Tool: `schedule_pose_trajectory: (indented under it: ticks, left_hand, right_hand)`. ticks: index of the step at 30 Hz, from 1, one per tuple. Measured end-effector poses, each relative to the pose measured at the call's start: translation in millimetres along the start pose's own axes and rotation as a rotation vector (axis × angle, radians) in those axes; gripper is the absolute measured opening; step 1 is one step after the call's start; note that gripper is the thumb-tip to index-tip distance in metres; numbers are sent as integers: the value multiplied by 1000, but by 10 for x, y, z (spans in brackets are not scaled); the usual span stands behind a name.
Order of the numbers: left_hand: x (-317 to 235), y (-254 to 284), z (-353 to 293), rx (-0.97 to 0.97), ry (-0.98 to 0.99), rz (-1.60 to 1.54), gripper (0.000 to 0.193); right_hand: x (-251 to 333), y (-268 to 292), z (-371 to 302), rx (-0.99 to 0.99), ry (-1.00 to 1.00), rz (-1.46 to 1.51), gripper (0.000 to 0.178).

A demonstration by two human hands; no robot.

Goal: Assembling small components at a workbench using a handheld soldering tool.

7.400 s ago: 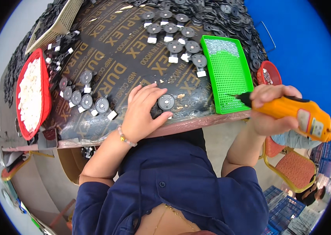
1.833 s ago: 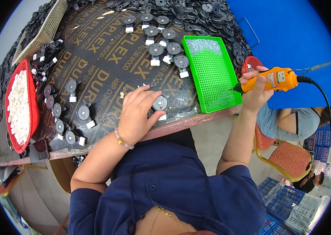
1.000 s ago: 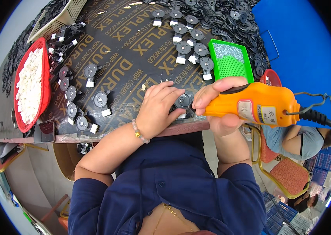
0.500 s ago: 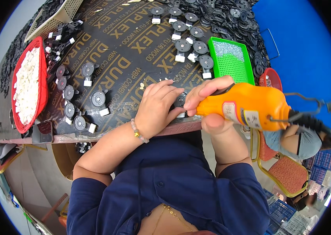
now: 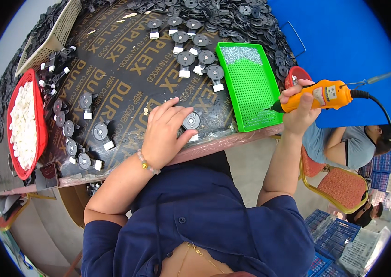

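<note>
Round dark-grey disc (image 5: pixel 191 121), pale-centred, with a white tab (image 5: pixel 194 137)

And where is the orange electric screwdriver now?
In the head view, the orange electric screwdriver is right of centre, in the right hand, pointing left toward the green perforated tray.

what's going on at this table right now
The person's right hand grips an orange corded tool, its tip over the near end of a green tray with small silvery pieces. The left hand curls at the side of a round black part near the table edge. More black parts lie about, and a red basket of white pieces stands at the left.
</note>
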State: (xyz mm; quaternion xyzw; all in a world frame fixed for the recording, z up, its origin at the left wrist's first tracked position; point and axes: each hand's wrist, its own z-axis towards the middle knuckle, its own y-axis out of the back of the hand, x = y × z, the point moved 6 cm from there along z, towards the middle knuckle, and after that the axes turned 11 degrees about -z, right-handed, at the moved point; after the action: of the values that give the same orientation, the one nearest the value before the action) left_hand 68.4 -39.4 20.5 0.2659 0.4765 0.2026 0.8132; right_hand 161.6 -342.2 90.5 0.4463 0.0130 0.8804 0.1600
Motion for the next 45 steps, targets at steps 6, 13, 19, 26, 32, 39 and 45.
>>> schedule_pose_trajectory:
  ticks: [6, 13, 19, 26, 32, 39, 45]
  left_hand:
    - [3, 5, 7, 22, 25, 10, 54]
    - [-3, 11, 0, 15, 18, 6, 55]
    - [8, 1, -9, 10, 12, 10, 56]
    - [-1, 11, -5, 10, 7, 9, 54]
    - [37, 25, -1, 1, 124, -97, 56]
    - [104, 20, -4, 29, 145, -85, 55]
    - [106, 15, -10, 9, 144, -118, 52]
  right_hand:
    - [-86, 26, -35, -29, 27, 150, 55]
    - [-58, 25, -56, -15, 21, 89, 55]
    - [-52, 46, -76, -26, 16, 91, 55]
    - [-20, 7, -66, -38, 4, 40, 57]
    - [343, -10, -43, -33, 90, 227, 67]
    - [684, -1147, -371, 315, -3, 543, 77]
    - [714, -1573, -444, 464, -87, 558, 73]
